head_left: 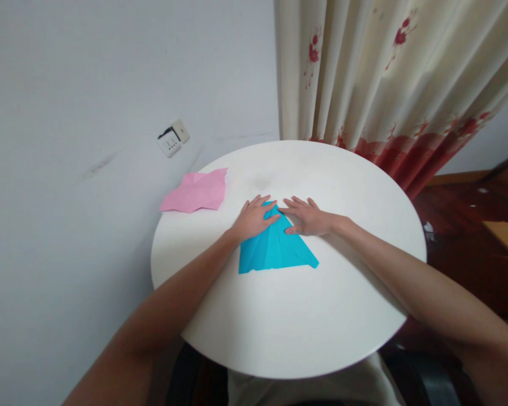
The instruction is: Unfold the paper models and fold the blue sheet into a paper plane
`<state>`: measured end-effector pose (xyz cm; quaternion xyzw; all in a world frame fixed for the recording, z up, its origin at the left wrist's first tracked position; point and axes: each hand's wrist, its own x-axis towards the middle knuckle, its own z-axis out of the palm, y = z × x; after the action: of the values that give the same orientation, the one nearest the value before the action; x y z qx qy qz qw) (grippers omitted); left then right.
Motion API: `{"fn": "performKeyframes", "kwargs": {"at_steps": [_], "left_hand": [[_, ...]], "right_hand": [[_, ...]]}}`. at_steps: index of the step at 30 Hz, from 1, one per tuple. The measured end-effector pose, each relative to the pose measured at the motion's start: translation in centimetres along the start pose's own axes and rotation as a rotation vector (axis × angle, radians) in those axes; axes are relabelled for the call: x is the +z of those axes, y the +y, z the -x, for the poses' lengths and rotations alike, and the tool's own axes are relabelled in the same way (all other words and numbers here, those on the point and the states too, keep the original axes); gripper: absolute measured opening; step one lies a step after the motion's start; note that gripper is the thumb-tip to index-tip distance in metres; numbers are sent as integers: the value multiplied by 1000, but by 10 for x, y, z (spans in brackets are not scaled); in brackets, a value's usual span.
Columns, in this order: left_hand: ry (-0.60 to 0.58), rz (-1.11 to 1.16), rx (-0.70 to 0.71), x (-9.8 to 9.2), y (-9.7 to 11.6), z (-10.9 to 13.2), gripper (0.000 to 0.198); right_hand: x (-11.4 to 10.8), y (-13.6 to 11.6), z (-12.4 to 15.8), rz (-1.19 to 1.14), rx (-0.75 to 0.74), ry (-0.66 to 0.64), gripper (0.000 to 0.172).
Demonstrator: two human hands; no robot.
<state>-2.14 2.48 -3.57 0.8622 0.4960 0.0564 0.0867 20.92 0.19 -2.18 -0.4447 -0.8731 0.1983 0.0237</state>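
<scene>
A sheet of blue paper [275, 248] lies on the white round table, folded into a rough triangle with its point away from me and creases across it. My left hand [254, 219] rests palm down on its upper left edge, fingers stretched out near the point. On the opposite slanted edge, my right hand [303, 216] lies with its fingers spread, the thumb touching the blue paper. Neither hand grips anything. Part of the paper's left edge is hidden under my left hand.
A creased pink paper sheet [198, 192] lies at the back left of the round table [296, 327]. Behind the table are a wall with a socket [169, 143] and a floral curtain [364, 79]. A wooden piece of furniture [506, 239] stands at the right.
</scene>
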Motion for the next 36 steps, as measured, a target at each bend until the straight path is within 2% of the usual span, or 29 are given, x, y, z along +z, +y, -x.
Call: {"fn": "performKeyframes", "kwargs": {"at_steps": [3,6,12,15,21,25,28,33,36], "left_hand": [[-23,2,1,-1,0,0,69],[-74,10,9,-3,-1,1,80],[-116,8,28,-4,-5,1,95],[-119,6,31,-4,-6,1,97],[-112,9,33,-3,-6,1,98],[-112,-1,26,-3,-5,1,96],[-119,-4,28,-4,-5,2,98],[-115,-1,27,-5,-4,3,99],[-116,9,25,-6,-4,3,98]], "right_hand": [[-2,-3,1,7,6,-7,82],[-4,-3,3,1,10,-24,85],[-9,4,8,-30,-33,-94,110],[-7,6,8,-35,-29,-76,116],[7,7,-4,-8,89,74,97],[8,9,-7,-5,107,81,92],[-2,8,0,-14,99,-1,104],[-25,-5,22,43,142,-238,130],[-32,-16,31,103,174,-295,138]]}}
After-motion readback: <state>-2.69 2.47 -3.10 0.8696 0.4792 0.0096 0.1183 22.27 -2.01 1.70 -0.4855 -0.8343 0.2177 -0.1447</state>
